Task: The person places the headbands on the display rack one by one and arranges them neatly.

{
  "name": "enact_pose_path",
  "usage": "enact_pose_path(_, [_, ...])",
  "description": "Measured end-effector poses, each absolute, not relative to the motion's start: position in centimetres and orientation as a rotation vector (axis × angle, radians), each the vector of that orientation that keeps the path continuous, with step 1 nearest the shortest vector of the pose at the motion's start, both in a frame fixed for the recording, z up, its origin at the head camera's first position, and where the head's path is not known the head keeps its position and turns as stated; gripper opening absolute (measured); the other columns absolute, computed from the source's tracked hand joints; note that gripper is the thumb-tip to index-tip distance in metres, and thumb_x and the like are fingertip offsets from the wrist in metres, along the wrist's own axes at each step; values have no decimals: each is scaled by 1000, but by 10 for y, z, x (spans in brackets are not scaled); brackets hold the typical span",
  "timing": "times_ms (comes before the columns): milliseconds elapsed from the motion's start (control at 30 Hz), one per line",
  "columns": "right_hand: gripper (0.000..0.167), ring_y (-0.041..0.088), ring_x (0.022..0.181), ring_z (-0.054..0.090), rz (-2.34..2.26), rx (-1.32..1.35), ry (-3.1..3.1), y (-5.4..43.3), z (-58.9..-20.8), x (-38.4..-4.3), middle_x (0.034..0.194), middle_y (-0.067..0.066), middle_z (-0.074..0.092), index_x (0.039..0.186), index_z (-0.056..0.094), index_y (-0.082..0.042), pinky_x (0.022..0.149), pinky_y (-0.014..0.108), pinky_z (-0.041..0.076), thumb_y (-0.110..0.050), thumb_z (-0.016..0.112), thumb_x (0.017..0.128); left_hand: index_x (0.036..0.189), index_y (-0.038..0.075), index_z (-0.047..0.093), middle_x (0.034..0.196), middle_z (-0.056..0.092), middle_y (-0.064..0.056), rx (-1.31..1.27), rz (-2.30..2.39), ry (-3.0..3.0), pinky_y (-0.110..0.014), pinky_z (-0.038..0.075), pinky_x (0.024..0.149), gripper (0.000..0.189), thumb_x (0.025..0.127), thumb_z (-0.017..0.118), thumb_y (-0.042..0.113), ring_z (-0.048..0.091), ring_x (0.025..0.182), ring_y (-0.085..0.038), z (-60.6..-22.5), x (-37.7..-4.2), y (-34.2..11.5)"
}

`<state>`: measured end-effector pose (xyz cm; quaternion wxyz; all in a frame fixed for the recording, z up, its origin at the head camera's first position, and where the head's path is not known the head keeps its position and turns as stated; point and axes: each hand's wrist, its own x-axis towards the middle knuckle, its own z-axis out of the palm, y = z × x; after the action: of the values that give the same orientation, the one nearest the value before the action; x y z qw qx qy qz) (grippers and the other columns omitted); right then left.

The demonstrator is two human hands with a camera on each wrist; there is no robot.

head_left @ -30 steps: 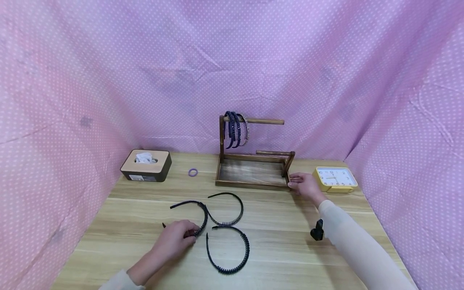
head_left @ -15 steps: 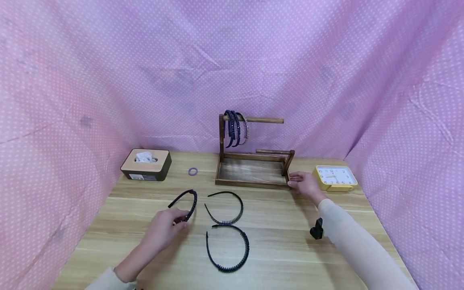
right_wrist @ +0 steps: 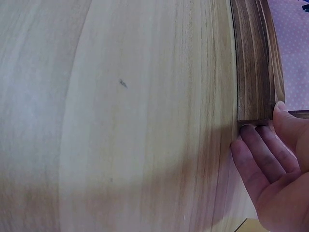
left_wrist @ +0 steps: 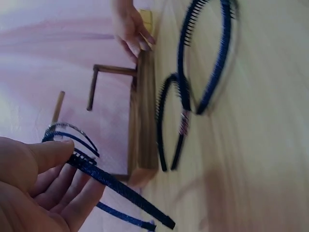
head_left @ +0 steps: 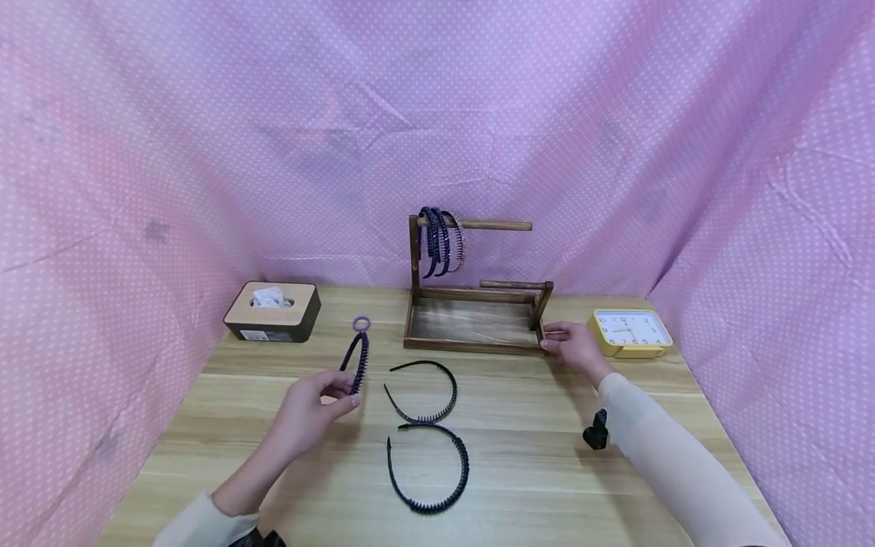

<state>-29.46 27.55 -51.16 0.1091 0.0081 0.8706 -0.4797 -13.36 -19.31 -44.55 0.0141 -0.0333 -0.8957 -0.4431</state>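
Note:
My left hand (head_left: 307, 410) pinches a dark headband (head_left: 360, 366) between thumb and fingers, raised above the table and standing upright. In the left wrist view, the held headband (left_wrist: 130, 192) reaches down to the right from the fingers. At the right end of a dark wooden rack (head_left: 472, 347), my right hand (head_left: 574, 347) holds the end wall, the thumb at its top edge and the fingers against its outer face. Several headbands (head_left: 437, 241) hang from the rack's upper bar. Two black toothed headbands, one farther (head_left: 453, 387) and one nearer (head_left: 465, 471), lie on the table.
A purple hair tie (head_left: 361, 324) lies just beyond the held headband. At the back left is a tissue box (head_left: 301, 304); a yellow clock (head_left: 625, 352) stands right of my right hand. The rack's short lower bar (head_left: 513, 285) projects leftward. Pink dotted cloth (head_left: 437, 121) surrounds the table.
My left hand has lifted the headband off the table, moved it away from the other two toward the back, and turned it upright. My right hand stays at the rack.

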Motion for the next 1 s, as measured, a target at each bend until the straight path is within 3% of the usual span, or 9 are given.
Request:
enact_pose_path(167, [45,26,107,70,-1418,22,2562,275,-510,-293,134,31,62,140,55,8,81,37,64,-10,67,100,109,2,74,95,76,-5,-175,-1612,-2709,-25,58,70,22,88,80,6,71,91,-19,-441,-145,-176])
enact_pose_path(367, [45,28,110,69,-1418,27,2563,276,-512,-295,134,30,63,141,55,6,82,37,64,-9,66,101,116,1,72,101,76,-8,-184,-1757,-2639,-23,59,77,28,89,79,7,72,92,-18,-435,-163,-146])
enact_pose_path(567, [46,29,111,69,-1415,33,2559,275,-511,-295,136,30,62,142,54,6,84,39,63,-10,66,101,120,1,69,105,74,-12,-223,-1885,-2583,-29,62,80,33,89,78,5,72,93,-21,-434,-194,-118])
enact_pose_path(1000, [46,32,114,69,-1460,46,2540,276,-514,-296,136,30,62,142,55,6,83,38,63,-9,67,100,112,-1,72,100,76,-15,-287,-1842,-2508,-27,61,72,25,88,79,1,71,85,-21,-439,-249,-56])
